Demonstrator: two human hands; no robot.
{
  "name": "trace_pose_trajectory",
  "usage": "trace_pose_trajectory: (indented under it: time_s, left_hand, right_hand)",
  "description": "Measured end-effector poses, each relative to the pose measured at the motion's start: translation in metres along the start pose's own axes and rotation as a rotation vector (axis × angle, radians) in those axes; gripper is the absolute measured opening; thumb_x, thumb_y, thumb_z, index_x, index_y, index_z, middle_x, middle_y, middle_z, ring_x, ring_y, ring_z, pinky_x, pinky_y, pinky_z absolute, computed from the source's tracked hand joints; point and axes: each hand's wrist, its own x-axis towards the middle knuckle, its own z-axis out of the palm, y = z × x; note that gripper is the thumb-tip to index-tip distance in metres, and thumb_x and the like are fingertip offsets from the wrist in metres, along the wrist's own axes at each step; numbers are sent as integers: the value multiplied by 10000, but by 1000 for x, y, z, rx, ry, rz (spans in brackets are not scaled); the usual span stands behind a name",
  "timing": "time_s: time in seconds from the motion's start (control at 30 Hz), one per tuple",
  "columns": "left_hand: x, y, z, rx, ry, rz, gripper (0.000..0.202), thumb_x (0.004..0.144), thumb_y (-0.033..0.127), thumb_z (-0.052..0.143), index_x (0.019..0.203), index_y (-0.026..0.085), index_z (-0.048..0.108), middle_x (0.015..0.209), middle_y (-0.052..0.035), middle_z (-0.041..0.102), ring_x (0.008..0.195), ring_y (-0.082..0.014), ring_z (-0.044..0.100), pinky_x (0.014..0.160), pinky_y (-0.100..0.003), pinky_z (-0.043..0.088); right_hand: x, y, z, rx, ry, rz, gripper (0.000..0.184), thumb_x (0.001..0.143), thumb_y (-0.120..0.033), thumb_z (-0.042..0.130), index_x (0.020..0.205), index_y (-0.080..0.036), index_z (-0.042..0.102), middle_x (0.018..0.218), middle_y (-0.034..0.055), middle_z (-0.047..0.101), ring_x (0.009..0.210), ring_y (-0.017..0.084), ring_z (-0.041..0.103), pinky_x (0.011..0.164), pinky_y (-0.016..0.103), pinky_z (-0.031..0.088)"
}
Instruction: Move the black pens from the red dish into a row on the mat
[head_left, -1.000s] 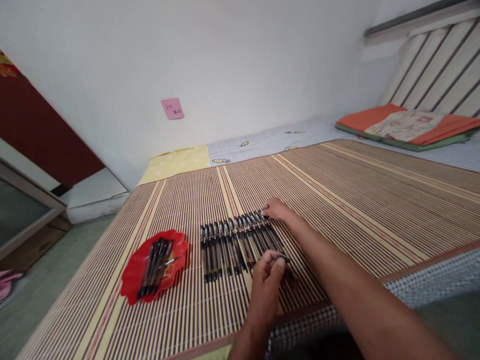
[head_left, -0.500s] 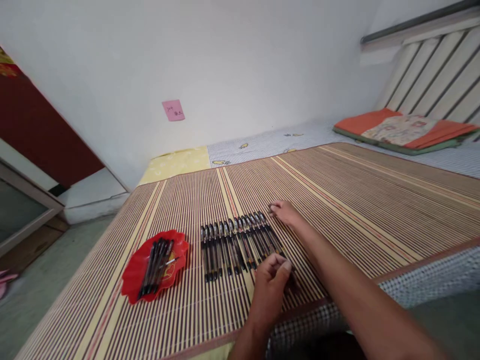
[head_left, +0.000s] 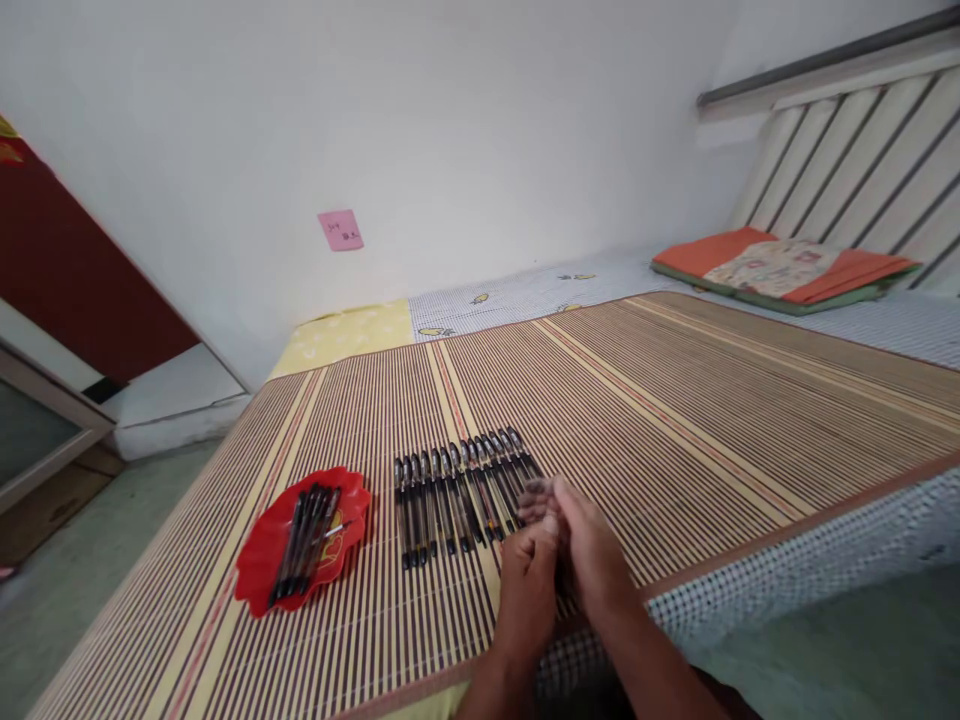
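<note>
A row of black-capped pens (head_left: 450,500) lies side by side on the striped mat, caps pointing toward the wall. Over the lower right end of this row, my left hand (head_left: 525,570) is closed, thumb against the bent fingers. My right hand (head_left: 589,550) is beside it, touching or nearly touching it, its slightly blurred fingers curled over the last pens. What either hand grips is hidden. To the left, a red scalloped plate (head_left: 255,540) holds several more black pens (head_left: 306,540) and a thin object with a pale tip.
The striped mat (head_left: 637,400) covers most of the bed. A folded orange and green cloth (head_left: 780,268) rests at the back right by a white radiator (head_left: 862,150). A pink note (head_left: 340,230) sticks to the wall. Greenish floor (head_left: 172,480) shows beyond the bed's left edge.
My right hand has come down and back from the cap end of the row to beside my left hand. My left hand stays near the pens' lower ends. The view has shifted slightly.
</note>
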Motion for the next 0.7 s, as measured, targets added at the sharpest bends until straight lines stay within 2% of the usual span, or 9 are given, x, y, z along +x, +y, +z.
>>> trace_pose_trajectory:
  time_s: [0.1, 0.2, 0.33, 0.5, 0.7]
  left_hand:
    - [-2, -2, 0, 48, 68, 102, 487, 918, 525, 475, 575, 182, 431, 581, 28, 381, 579, -108, 304, 534, -240, 283]
    - [-4, -6, -2, 104, 87, 159, 454, 937, 463, 455, 581, 183, 424, 587, 25, 374, 590, -113, 307, 538, -245, 278]
    - [-6, -10, -6, 184, 107, 180, 431, 942, 427, 445, 591, 179, 444, 599, 19, 394, 604, -119, 335, 553, -246, 297]
    - [-3, -8, -5, 239, 148, 184, 468, 934, 470, 433, 571, 177, 449, 572, 16, 415, 576, -115, 342, 541, -243, 318]
    - [-2, -7, -7, 312, 167, 215, 473, 925, 481, 441, 571, 171, 501, 560, 9, 468, 552, -118, 394, 527, -236, 347]
  right_hand:
    - [-22, 14, 9, -164, -52, -107, 487, 915, -613, 445, 907, -210, 719, 858, 81, 710, 893, 237, 661, 869, 379, 532]
    - [-30, 16, 13, -197, -83, -172, 499, 933, -611, 403, 924, -224, 718, 879, 69, 700, 920, 234, 644, 899, 376, 518]
    - [-30, 10, 15, -235, -112, -218, 525, 964, -583, 346, 934, -211, 715, 880, 64, 694, 885, 222, 639, 858, 353, 521]
    - [-28, 14, 13, -217, -119, -233, 515, 984, -526, 330, 939, -196, 723, 860, 64, 702, 866, 220, 644, 830, 345, 523]
    - [-22, 24, 10, -212, -127, -216, 491, 973, -525, 363, 976, -196, 727, 959, 72, 711, 977, 230, 630, 923, 353, 488]
